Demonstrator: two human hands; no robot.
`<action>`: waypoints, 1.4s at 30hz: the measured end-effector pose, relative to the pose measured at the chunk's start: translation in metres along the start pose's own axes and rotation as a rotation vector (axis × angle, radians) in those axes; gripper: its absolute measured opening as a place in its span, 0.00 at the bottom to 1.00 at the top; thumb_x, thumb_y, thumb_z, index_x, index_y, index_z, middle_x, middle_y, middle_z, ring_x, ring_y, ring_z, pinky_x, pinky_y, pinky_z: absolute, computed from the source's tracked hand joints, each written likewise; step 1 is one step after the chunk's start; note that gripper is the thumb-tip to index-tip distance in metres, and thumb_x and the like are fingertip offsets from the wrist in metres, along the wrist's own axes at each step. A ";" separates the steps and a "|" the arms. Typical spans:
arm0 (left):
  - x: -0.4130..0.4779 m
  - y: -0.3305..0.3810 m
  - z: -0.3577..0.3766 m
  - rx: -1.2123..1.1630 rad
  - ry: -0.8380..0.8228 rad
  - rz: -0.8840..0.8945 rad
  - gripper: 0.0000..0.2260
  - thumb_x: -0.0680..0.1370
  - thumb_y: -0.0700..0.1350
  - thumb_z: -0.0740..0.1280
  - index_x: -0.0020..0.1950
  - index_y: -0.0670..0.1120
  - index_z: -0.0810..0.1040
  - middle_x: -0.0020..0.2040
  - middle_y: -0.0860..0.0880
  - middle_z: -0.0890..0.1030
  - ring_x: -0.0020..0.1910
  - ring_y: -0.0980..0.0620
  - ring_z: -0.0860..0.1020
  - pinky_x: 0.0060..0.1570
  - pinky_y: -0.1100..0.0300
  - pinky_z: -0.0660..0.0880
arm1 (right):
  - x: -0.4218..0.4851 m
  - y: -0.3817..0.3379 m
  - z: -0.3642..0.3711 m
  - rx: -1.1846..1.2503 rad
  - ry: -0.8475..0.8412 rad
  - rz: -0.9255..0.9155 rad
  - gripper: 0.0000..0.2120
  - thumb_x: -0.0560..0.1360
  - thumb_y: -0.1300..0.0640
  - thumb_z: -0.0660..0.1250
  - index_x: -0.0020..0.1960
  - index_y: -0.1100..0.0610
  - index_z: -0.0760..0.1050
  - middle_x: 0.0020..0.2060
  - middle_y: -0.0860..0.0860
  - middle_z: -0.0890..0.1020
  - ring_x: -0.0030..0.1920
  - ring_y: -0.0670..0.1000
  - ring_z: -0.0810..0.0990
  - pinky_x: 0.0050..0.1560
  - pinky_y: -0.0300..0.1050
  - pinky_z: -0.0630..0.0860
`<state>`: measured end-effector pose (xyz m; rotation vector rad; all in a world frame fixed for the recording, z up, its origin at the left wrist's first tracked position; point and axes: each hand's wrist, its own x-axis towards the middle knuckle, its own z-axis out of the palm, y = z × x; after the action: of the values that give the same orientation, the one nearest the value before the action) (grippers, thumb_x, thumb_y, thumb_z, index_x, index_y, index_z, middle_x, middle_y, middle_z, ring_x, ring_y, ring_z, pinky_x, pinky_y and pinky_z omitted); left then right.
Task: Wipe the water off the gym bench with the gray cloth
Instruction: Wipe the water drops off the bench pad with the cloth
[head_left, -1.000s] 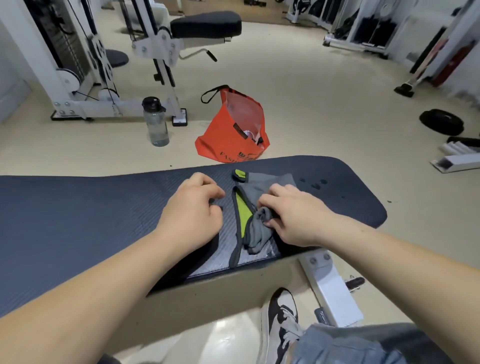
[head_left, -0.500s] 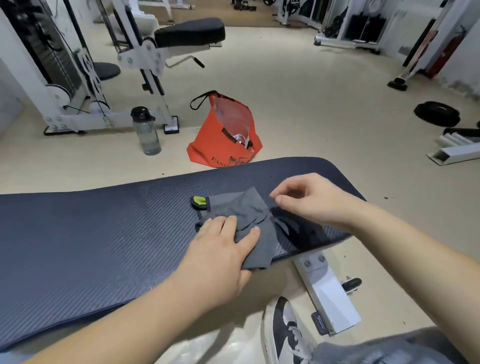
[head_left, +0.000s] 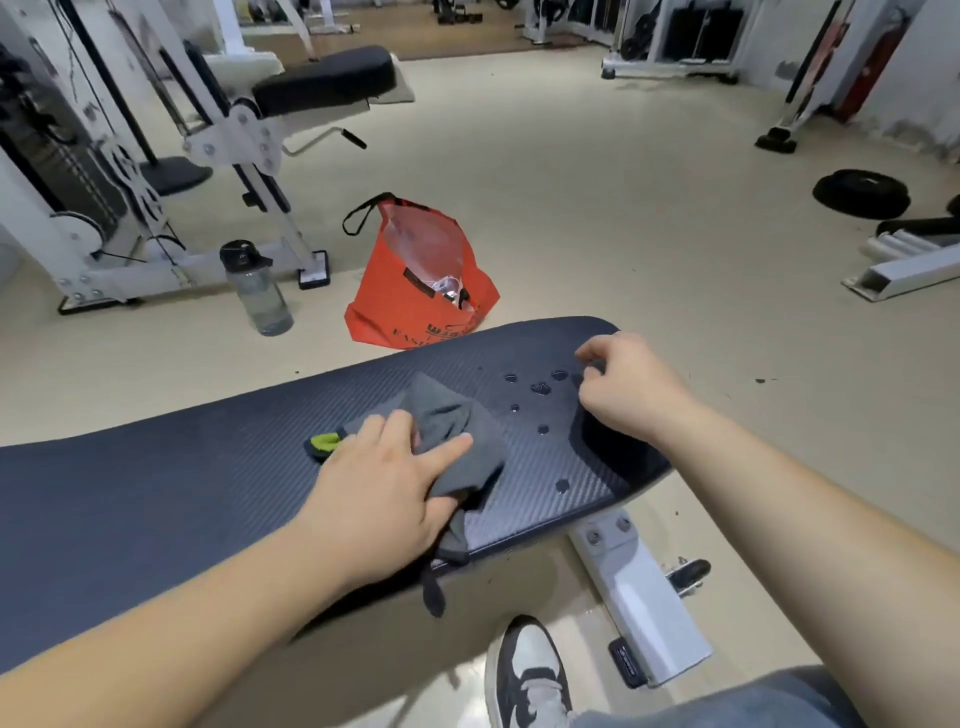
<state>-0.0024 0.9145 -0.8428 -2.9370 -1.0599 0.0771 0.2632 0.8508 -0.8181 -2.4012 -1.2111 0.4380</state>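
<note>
- Your right hand (head_left: 628, 387) has left the gray cloth (head_left: 457, 426) and drawn off toward the far end of the bench (head_left: 156, 493); a second ago both hands were bunched on it, now only your left hand (head_left: 384, 483) is.
- Your left hand lies flat, fingers straight, pressing the cloth onto the pad; your right hangs over the bench end, fingers loosely curled, grasping nothing.
- The cloth sits crumpled on the pad; one corner droops over the near edge below your left palm; its green tab (head_left: 324, 442) pokes out on the left.
- Water drops (head_left: 540, 387) now show between the cloth and your right hand, hidden half a second ago; none looks wiped yet.
- Expect the cloth to be light, soft and floppy; it will likely fold or roll under a push, so a broad flat palm over its middle should serve better than a pinch at an edge; the textured pad may drag on it.
</note>
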 end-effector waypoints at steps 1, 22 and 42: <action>0.016 -0.005 -0.001 0.014 -0.021 -0.071 0.29 0.77 0.66 0.50 0.78 0.63 0.64 0.58 0.45 0.72 0.55 0.42 0.72 0.56 0.48 0.74 | 0.001 0.006 -0.001 -0.004 0.018 0.021 0.20 0.77 0.58 0.59 0.66 0.51 0.78 0.67 0.52 0.76 0.70 0.58 0.72 0.66 0.55 0.74; 0.117 0.080 -0.001 -0.015 0.011 0.150 0.29 0.80 0.61 0.55 0.81 0.58 0.57 0.65 0.42 0.66 0.64 0.40 0.68 0.59 0.46 0.73 | 0.010 0.057 -0.007 0.077 0.058 0.165 0.18 0.76 0.55 0.58 0.60 0.47 0.80 0.61 0.49 0.82 0.64 0.55 0.77 0.63 0.54 0.77; 0.145 0.065 0.006 0.060 0.062 0.017 0.28 0.79 0.59 0.58 0.80 0.62 0.61 0.63 0.42 0.69 0.61 0.39 0.69 0.61 0.47 0.73 | 0.005 0.060 -0.009 0.019 0.045 0.157 0.20 0.82 0.52 0.53 0.70 0.51 0.74 0.67 0.53 0.76 0.70 0.58 0.71 0.68 0.54 0.71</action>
<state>0.1500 0.9575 -0.8569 -2.8746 -1.0070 0.0179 0.3116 0.8209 -0.8403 -2.4863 -0.9986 0.4386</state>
